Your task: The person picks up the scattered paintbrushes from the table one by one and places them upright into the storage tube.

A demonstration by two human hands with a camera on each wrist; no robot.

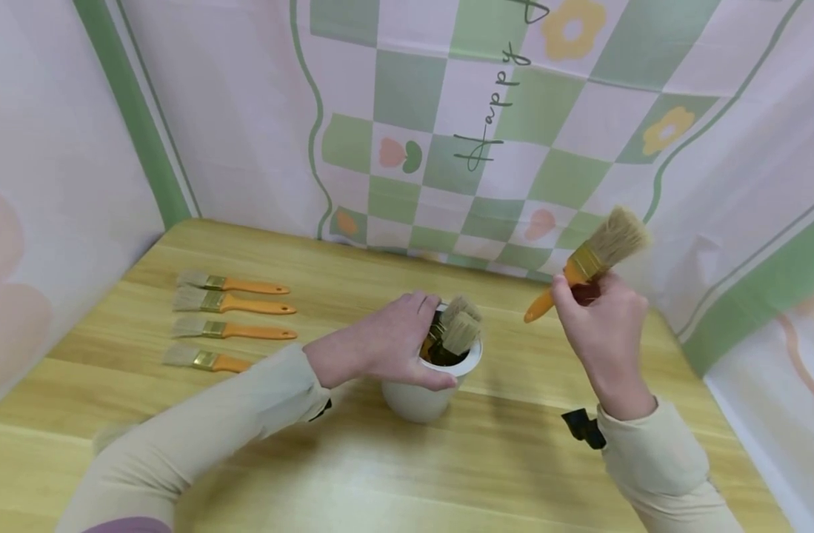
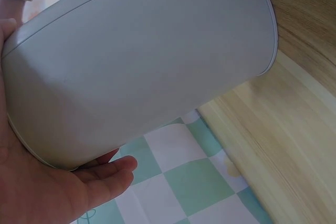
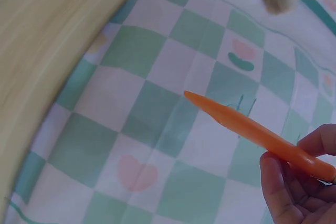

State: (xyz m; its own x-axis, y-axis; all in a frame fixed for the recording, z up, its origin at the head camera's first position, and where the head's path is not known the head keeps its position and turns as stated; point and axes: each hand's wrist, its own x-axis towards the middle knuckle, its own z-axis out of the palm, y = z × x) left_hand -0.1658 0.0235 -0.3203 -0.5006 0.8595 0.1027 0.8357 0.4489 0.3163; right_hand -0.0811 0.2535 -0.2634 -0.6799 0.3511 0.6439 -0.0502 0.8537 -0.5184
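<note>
My left hand (image 1: 393,337) grips a white cylindrical pot (image 1: 416,403) round its rim, with the thumb on the near side. The left wrist view shows the smooth side of the pot (image 2: 147,66) against the palm. Paintbrush bristles (image 1: 461,329) stick up out of the pot, their handles down inside. Raised to the right of the pot, my right hand (image 1: 606,326) pinches a paintbrush (image 1: 616,233) near its metal band, bristles up and orange handle slanting down to the left. In the right wrist view the orange handle (image 3: 257,132) extends free of the fingers.
Several orange-handled paintbrushes (image 1: 256,303) lie in a row on the wooden table (image 1: 513,481), left of the pot. Part of the lowest one is covered by my left sleeve (image 1: 247,422). A checked curtain (image 1: 407,89) hangs behind the table's far edge.
</note>
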